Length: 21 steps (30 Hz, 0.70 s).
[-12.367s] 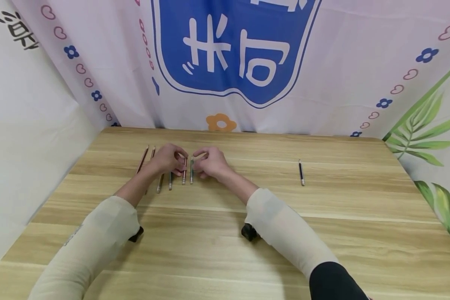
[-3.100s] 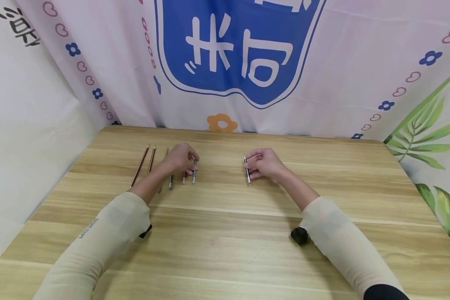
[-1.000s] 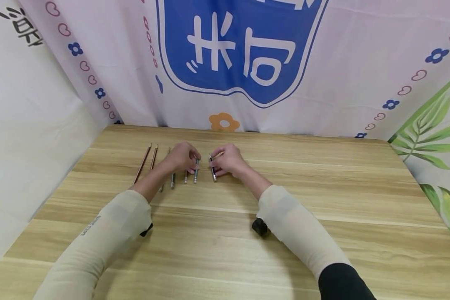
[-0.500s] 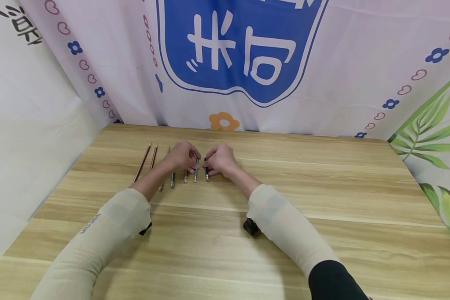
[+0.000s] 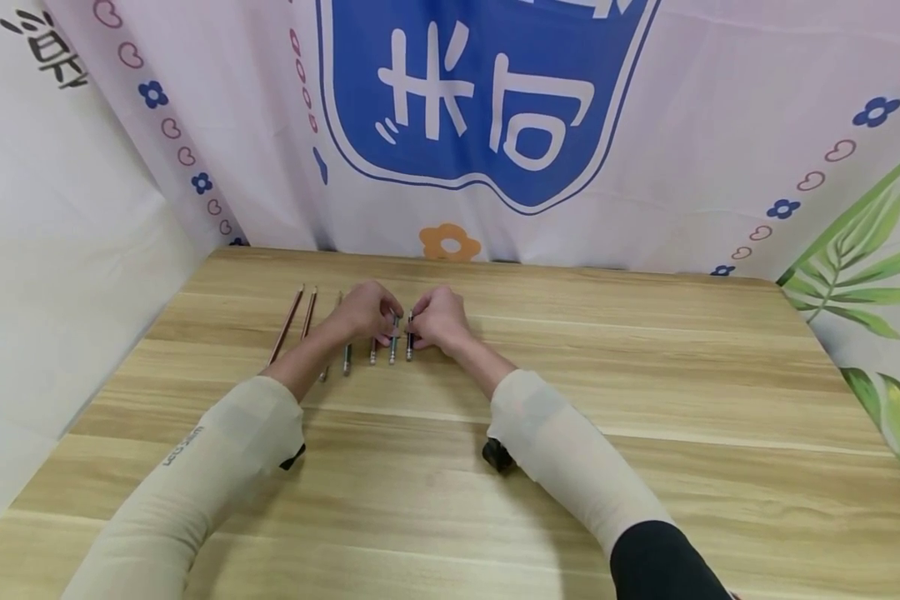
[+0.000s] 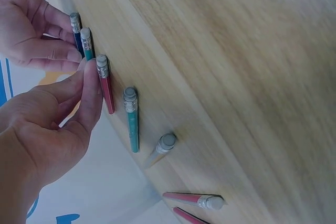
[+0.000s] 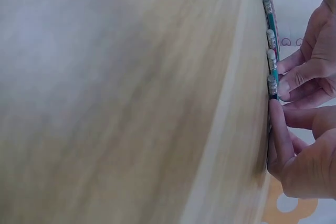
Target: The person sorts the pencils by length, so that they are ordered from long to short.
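My right hand [image 5: 438, 318] pinches a dark pencil [image 5: 409, 343] with a white eraser end, upright in line with the row and just right of a teal pencil [image 5: 393, 348]. Around that teal pencil are the thumb and fingertips of my left hand [image 5: 363, 312]; the left wrist view shows both hands' fingertips close together there. Leftward along the row lie a red pencil [image 6: 106, 90], another teal pencil [image 6: 132, 124], a tan-looking pencil [image 6: 160, 149] and two red pencils, the outermost [image 5: 286, 325] slanting. My left hand and forearm partly cover several pencils.
All the pencils lie on a wood-grain table [image 5: 645, 400], eraser ends toward me. A printed curtain [image 5: 720, 125] hangs behind the far edge, and a white wall covering [image 5: 67, 250] stands at the left.
My right hand has brought the dark pencil from the table's right side leftward, close beside the teal one, and straightened it. Earlier my left hand shifted from the red pencil to the teal one.
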Motion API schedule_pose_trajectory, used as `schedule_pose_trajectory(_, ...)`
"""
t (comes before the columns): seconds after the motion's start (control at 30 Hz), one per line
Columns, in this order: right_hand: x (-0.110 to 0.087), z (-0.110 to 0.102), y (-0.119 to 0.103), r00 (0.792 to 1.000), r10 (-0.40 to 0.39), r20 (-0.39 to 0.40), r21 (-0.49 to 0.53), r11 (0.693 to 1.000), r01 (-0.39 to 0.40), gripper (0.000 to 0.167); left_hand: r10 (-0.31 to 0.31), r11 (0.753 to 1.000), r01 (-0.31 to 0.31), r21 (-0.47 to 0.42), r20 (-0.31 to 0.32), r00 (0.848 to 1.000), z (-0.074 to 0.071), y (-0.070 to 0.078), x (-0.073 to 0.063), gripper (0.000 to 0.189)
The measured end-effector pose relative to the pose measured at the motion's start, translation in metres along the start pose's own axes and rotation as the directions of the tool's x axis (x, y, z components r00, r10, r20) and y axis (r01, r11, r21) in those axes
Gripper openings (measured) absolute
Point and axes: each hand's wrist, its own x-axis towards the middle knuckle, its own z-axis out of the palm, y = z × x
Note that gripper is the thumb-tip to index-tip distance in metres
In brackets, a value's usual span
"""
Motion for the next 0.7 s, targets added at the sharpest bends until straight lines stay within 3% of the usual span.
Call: schedule_pose_trajectory(0.7,-0.0061,-0.0097,0.0061,0.995,-0.068,0.078,0.018,0.998,0.066,0.023,-0.006,1.0,0.006,-0.006,0.02,1.0,0.0,-0.0011,0.0002,0.032)
